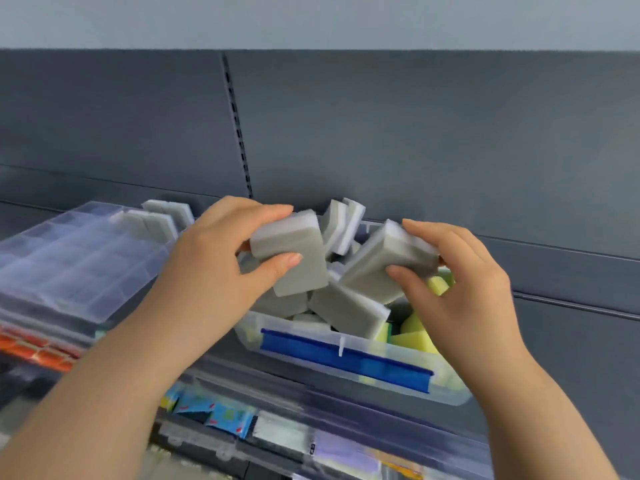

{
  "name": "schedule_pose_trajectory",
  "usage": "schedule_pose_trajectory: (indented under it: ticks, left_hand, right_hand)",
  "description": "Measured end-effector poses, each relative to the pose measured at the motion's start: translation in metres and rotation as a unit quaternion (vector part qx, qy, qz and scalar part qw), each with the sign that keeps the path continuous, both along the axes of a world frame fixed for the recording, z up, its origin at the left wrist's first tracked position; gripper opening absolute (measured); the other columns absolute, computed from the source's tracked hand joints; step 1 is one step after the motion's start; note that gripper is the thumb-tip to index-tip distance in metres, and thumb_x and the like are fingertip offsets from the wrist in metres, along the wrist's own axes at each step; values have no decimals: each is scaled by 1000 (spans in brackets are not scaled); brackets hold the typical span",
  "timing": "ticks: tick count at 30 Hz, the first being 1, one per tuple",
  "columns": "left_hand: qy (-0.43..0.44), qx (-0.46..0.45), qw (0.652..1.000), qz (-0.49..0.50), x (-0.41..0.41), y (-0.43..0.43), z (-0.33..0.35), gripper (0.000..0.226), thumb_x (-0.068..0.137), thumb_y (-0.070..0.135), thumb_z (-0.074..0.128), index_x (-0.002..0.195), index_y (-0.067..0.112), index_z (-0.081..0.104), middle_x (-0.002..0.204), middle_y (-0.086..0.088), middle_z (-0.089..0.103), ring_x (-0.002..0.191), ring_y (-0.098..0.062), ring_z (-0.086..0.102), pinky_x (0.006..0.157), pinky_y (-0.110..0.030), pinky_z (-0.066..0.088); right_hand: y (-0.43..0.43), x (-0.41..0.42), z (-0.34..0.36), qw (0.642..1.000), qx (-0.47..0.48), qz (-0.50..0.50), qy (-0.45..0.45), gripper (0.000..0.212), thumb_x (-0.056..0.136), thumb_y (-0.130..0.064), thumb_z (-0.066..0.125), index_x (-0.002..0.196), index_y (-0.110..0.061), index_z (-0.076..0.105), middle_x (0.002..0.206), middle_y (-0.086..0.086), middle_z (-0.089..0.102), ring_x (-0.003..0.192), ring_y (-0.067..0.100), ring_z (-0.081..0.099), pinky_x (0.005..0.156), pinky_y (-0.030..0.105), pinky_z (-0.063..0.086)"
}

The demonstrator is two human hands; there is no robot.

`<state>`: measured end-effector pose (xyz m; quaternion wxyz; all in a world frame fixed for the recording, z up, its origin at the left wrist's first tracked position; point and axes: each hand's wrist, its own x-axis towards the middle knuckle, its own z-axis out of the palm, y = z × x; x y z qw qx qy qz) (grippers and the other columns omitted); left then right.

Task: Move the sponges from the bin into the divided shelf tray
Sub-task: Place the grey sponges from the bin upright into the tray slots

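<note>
Over the clear bin (349, 344), the left hand (221, 258) pinches one grey sponge (294, 258) and the right hand (457, 278) another sponge (377, 268). Both look light and squashy; gripping across the short faces suits them.

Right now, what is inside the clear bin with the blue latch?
A pile of grey sponges, yellow sponges at its right end. The left hand and right hand each grip a grey one. The bin floor is hidden.

Dark grey shelving under a pale wall.
The back panel (415, 133) is matte slate grey, split left of centre by a slotted upright (238, 133). Horizontal ridges (571, 250) cross it low down. Above runs a pale grey wall (311, 19), softly and evenly lit.
</note>
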<state>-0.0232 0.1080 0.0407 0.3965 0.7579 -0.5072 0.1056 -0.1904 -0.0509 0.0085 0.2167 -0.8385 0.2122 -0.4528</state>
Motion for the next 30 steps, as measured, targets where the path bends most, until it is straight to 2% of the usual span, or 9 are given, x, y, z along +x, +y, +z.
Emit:
schedule_pose_trajectory:
  ticks: [2,4,6,8,14,18,22,27,30]
  left_hand:
    - [-64,4,997,43,6,44,-1,45,77,39,71,119,35,58,108,18,49,95,7,43,85,0,32]
    - [-68,18,995,66,13,90,-6,48,75,37,74,121,29,60,107,17,47,92,10,38,83,6,23]
    - [-51,28,996,66,21,134,-18,49,73,32,76,120,27,61,104,17,45,87,9,40,82,5,25]
    - [-23,33,997,68,28,175,-33,50,72,23,80,118,28,63,102,19,45,93,7,45,81,2,28]
    - [5,40,995,96,50,254,-76,49,70,16,81,115,25,64,103,19,46,90,0,48,81,-1,31]
    - [18,24,994,103,74,276,-83,46,72,17,79,115,25,64,104,21,45,91,0,47,81,-3,33]
    - [2,8,995,101,117,285,-84,42,76,26,75,116,24,63,106,18,48,92,2,48,83,-2,32]
    - [-22,24,993,109,198,281,-79,44,78,46,67,116,24,63,109,20,49,97,0,48,88,1,28]
    - [-27,36,993,111,248,265,-73,45,78,50,54,118,29,59,111,24,48,98,3,48,87,2,27]
  right_hand:
    - [39,13,2,999,-10,31,-1,43,75,-13,73,115,-20,60,106,-12,55,95,-18,43,83,-1,32]
    - [81,29,-2,998,-20,66,0,43,75,-13,75,115,-19,59,107,-10,56,95,-12,45,86,2,34]
    - [124,46,-13,995,-21,97,9,45,75,-10,75,117,-17,59,108,-9,55,99,-6,47,90,4,34]
    - [165,61,-28,993,-14,115,24,47,74,-10,74,118,-17,58,110,-8,56,102,-4,46,92,3,32]
    - [237,93,-59,986,17,146,85,49,70,-4,77,114,-19,60,106,-10,56,96,-7,47,86,-1,32]
    - [252,120,-53,985,7,146,94,46,71,-5,77,111,-19,61,103,-20,51,93,-14,45,79,-5,31]
    - [250,165,-50,987,-7,135,89,43,72,-5,76,111,-16,61,102,-5,57,89,-3,47,81,-3,32]
    - [231,245,-57,989,24,123,78,44,75,-9,74,114,-21,59,104,-12,53,96,-19,43,84,1,33]
    - [214,302,-56,988,31,126,87,44,76,-10,73,115,-21,59,106,-13,52,97,-21,41,82,-2,31]
